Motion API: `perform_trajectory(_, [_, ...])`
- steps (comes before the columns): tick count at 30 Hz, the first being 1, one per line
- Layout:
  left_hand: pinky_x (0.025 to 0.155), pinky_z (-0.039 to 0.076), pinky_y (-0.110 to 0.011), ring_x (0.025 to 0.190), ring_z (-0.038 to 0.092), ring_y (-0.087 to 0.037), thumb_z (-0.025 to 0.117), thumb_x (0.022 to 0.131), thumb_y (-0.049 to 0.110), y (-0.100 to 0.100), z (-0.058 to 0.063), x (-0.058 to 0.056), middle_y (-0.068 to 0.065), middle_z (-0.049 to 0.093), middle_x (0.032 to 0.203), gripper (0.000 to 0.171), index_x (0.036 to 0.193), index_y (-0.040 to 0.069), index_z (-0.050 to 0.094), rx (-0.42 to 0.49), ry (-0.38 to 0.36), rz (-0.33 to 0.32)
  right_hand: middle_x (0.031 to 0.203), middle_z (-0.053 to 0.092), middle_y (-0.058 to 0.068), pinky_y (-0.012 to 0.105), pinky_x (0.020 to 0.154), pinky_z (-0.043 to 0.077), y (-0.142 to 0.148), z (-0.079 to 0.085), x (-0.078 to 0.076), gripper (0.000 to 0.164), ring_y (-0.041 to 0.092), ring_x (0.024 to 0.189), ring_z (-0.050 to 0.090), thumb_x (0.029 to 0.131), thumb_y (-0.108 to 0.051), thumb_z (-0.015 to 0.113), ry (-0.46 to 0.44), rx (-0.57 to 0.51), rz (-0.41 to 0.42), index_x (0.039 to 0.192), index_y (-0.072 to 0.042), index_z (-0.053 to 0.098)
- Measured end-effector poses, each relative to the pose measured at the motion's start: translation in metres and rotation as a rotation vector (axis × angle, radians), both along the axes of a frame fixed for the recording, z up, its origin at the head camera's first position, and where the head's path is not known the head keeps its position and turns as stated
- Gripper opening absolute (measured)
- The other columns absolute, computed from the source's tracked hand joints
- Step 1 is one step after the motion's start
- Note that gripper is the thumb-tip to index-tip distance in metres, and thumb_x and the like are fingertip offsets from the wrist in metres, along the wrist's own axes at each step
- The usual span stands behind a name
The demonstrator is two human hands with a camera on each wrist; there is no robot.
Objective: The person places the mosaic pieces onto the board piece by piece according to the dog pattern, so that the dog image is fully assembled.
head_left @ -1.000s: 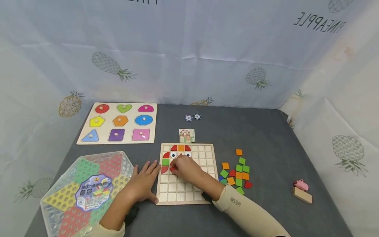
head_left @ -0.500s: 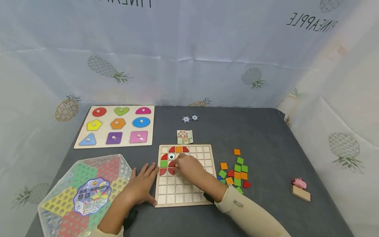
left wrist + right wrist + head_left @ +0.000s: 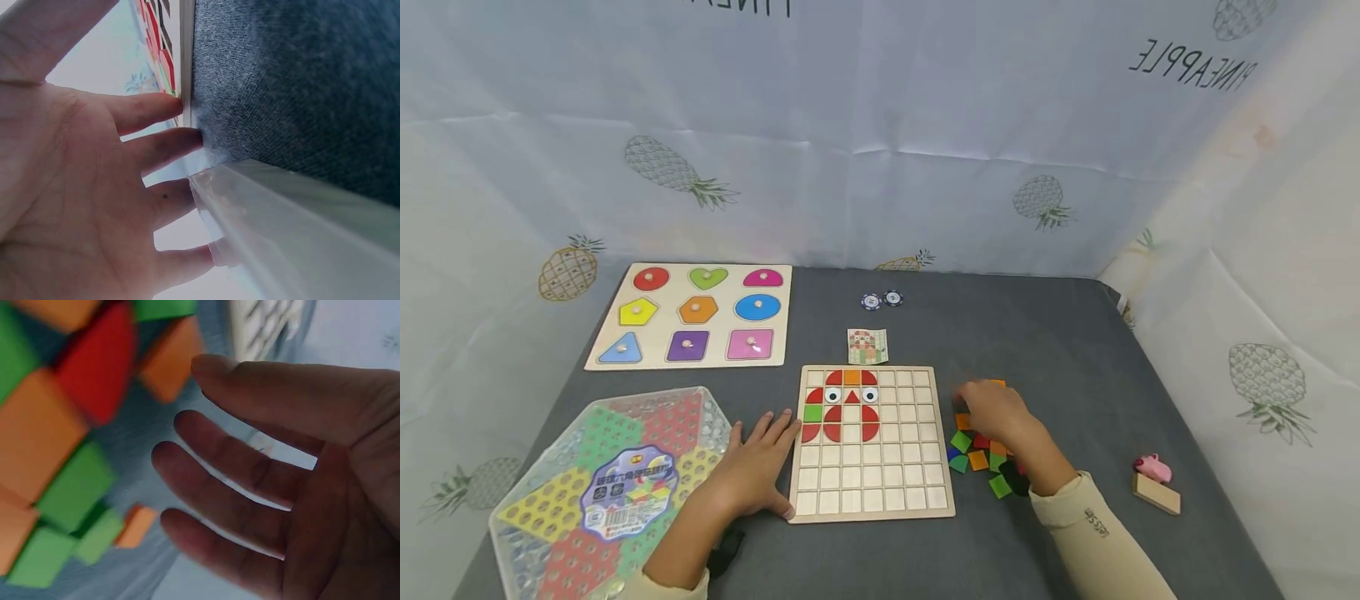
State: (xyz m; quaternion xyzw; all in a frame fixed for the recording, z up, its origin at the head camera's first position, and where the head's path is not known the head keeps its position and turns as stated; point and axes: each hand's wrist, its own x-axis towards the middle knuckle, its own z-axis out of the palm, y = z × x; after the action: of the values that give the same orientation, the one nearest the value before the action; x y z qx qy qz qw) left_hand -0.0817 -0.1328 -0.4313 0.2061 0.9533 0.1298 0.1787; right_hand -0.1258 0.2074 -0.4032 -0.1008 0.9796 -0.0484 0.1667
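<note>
Grip: both empty; left hand point(image 3: 756, 468) touching grid board point(image 3: 872, 477), right hand point(image 3: 1002, 414) over tiles point(image 3: 960, 441) rightward
Surface: dark grey cloth point(image 3: 1000, 333) beneath board
Backdrop: pineapple-print curtain point(image 3: 835, 200) behind board

Your gridded board point(image 3: 872, 477): bare-looking wood, smooth, matt. Loose tiles point(image 3: 1000, 487) before you: smooth-faced, fairly matt. Tablecloth point(image 3: 1037, 325): matt fabric, its rough weave plain in your left wrist view. Hexagonal game box point(image 3: 580, 567): clear plastic, glossy. Pattern card point(image 3: 867, 347): paper-like. Backdrop curtain point(image 3: 820, 208): creased cloth. Your right sleeve point(image 3: 1097, 533): matt cloth.
</note>
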Motion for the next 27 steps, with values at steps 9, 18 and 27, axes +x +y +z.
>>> perform_trajectory(9, [0.098,0.007,-0.068,0.134,0.019,-0.039,0.087,0.045,0.042,0.001,0.000,0.000,-0.016,0.026,0.146,0.115,0.140,0.005,0.033,0.003,-0.012,0.005,0.086,0.062,-0.002,0.036,0.065,0.050,0.011,-0.012,0.002,0.012,0.016,0.076,0.058,0.078,-0.008,0.069,0.004,-0.101,-0.005,0.088,-0.014,0.066])
perform_trajectory(18, [0.099,0.007,-0.067,0.134,0.019,-0.039,0.087,0.046,0.041,0.002,0.002,0.001,-0.016,0.027,0.146,0.114,0.140,0.005,0.032,0.006,-0.003,0.003,0.078,0.059,-0.005,0.028,0.063,0.046,-0.002,-0.012,0.001,0.005,0.010,0.071,0.052,0.078,-0.009,0.069,0.050,-0.234,0.028,0.080,-0.013,0.067])
perform_trajectory(27, [0.100,0.007,-0.066,0.134,0.018,-0.038,0.086,0.045,0.044,0.003,0.000,0.001,-0.015,0.026,0.146,0.116,0.140,0.006,0.032,-0.024,0.000,0.012,0.076,0.061,-0.009,0.018,0.062,0.045,-0.095,-0.012,0.002,0.009,0.003,0.067,0.053,0.080,-0.012,0.068,0.113,-0.434,0.244,0.089,-0.013,0.066])
